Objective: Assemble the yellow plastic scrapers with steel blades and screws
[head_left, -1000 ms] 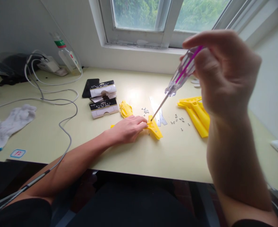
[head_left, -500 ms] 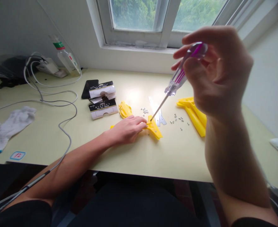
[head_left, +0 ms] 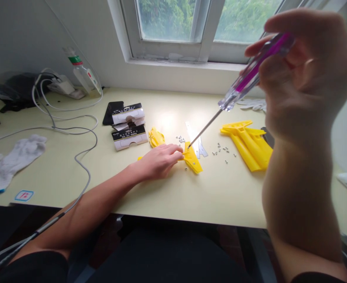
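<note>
Scraper (head_left: 194, 160) lies on the table (head_left: 220, 200), its handle clamped by the fingers of the left hand (head_left: 161, 161). The right hand's (head_left: 305, 74) fingers grip a tilted screwdriver (head_left: 232, 96), its tip touching the scraper's head. Blades (head_left: 197, 147) and nuts (head_left: 180, 140) lie just beyond; screws (head_left: 226, 149), to the right.

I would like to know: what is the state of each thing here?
Screwdriver: held slanted in the right hand, tip at the yellow tool.
Yellow tool: held and partly covered by the left hand.
Screws: loose, scattered.
Nuts: loose, mostly clustered.
Blades: lying flat, overlapping.
Packets: partly overlapping.
White glove at far left: crumpled.
Yellow parts at right: partly hidden.
Bottle: cap unclear.
</note>
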Demonstrator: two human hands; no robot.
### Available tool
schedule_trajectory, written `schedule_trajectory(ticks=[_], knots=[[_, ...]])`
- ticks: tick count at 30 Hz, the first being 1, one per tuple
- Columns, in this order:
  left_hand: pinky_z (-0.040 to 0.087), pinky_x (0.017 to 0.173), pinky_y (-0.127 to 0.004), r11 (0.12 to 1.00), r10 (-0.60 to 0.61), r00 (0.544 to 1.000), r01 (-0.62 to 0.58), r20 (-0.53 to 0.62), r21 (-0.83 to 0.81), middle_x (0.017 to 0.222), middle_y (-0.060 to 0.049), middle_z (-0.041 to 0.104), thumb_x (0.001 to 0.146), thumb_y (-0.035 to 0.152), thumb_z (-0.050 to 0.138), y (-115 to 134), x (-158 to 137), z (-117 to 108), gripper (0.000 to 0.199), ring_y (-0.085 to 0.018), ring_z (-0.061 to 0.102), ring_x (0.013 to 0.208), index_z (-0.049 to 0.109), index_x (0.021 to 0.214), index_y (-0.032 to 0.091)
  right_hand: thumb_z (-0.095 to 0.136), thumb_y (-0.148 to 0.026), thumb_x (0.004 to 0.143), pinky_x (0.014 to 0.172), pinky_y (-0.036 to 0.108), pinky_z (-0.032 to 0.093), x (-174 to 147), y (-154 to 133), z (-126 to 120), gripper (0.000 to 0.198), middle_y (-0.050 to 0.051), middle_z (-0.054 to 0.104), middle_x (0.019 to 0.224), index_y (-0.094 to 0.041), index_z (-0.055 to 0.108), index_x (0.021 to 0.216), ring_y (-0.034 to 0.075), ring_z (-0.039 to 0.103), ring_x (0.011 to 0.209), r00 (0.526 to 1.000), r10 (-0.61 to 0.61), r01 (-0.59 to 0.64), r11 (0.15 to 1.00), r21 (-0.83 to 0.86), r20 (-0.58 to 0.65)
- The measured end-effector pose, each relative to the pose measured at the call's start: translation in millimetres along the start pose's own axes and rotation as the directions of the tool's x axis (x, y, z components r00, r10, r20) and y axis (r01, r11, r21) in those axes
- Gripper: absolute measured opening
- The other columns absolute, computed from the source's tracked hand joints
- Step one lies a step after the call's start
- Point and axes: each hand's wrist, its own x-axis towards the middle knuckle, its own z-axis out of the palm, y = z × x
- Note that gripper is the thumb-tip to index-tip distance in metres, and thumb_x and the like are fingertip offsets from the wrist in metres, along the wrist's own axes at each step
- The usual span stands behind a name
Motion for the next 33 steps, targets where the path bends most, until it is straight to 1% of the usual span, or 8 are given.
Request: schedule_trajectory(ticks=[3,6,8,11,15,22,30,33], knots=[[0.054,0.085,-0.037,1.000,0.005,1.000,-0.005,-0.001,-0.009,0.116,-0.013,0.065,0.095,0.011,0.043,0,0,-1,0.018,-0.022,0.064,0.103,0.059,0.103,0.015,0.060,-0.033,0.091,0.098,0.044,0.053,2,4,-1,0.027,-0.008,0.064,0.115,-0.042,0.066,0.115,0.018,0.067,0.106,0.995,-0.053,0.051,0.999,-0.014,-0.086],[0.054,0.085,-0.037,1.000,0.007,1.000,-0.007,-0.009,-0.016,0.116,-0.013,0.065,0.095,0.013,0.044,1,0,-2,0.018,-0.022,0.064,0.102,0.059,0.103,0.016,0.061,-0.035,0.091,0.097,0.046,0.055,4,12,-5,0.025,-0.005,0.064,0.116,-0.045,0.067,0.113,0.021,0.067,0.106,0.988,-0.058,0.045,0.995,-0.089,-0.143],[0.054,0.085,-0.037,1.000,0.002,1.000,-0.003,-0.018,-0.025,0.115,-0.013,0.066,0.095,0.013,0.044,1,0,-3,0.018,-0.021,0.064,0.102,0.060,0.103,0.016,0.061,-0.035,0.092,0.093,0.046,0.057,6,22,-9,0.025,-0.002,0.066,0.111,-0.042,0.066,0.115,0.022,0.068,0.105,0.988,-0.031,0.013,0.992,-0.122,-0.150],[0.054,0.085,-0.037,0.999,-0.007,1.000,0.006,-0.017,-0.038,0.115,-0.012,0.066,0.094,0.012,0.045,0,0,-4,0.018,-0.021,0.064,0.102,0.060,0.103,0.015,0.061,-0.032,0.092,0.080,0.042,0.060,7,43,-17,0.024,0.003,0.069,0.102,-0.033,0.067,0.115,0.022,0.070,0.099,0.984,0.022,-0.043,0.992,-0.115,-0.178],[0.053,0.085,-0.037,0.998,-0.008,1.000,0.009,0.014,-0.057,0.115,-0.009,0.066,0.092,0.012,0.047,-1,-2,-3,0.018,-0.020,0.064,0.100,0.062,0.102,0.017,0.059,-0.032,0.094,0.062,0.033,0.056,7,63,-23,0.024,0.006,0.071,0.097,-0.029,0.065,0.117,0.020,0.070,0.092,0.973,0.075,-0.097,0.991,-0.093,-0.218],[0.051,0.084,-0.036,0.998,-0.031,0.999,0.032,0.030,-0.048,0.114,-0.008,0.066,0.089,0.013,0.047,0,-2,-11,0.019,-0.020,0.063,0.100,0.060,0.102,0.019,0.068,-0.038,0.087,0.049,0.027,0.047,12,68,-30,0.023,0.006,0.071,0.085,-0.026,0.070,0.106,0.017,0.069,0.076,0.946,0.110,-0.118,0.993,-0.007,-0.306],[0.044,0.064,-0.030,0.994,-0.076,0.991,0.084,0.108,-0.068,0.089,-0.006,0.061,0.084,0.018,0.049,6,0,-26,0.006,-0.016,0.055,0.072,0.054,0.082,0.018,0.071,-0.041,0.083,0.048,0.029,0.044,13,75,-37,0.026,0.007,0.070,0.082,-0.025,0.072,0.103,0.019,0.068,0.074,0.919,0.169,-0.181,0.983,-0.003,-0.357],[0.042,0.061,-0.028,0.988,-0.081,0.974,0.106,0.212,-0.111,0.082,-0.003,0.058,0.081,0.019,0.051,8,0,-32,0.007,-0.014,0.052,0.068,0.053,0.074,0.019,0.071,-0.040,0.083,0.048,0.029,0.044,13,74,-38,0.023,0.006,0.070,0.081,-0.025,0.072,0.101,0.018,0.068,0.071,0.916,0.171,-0.176,0.984,0.020,-0.362]])
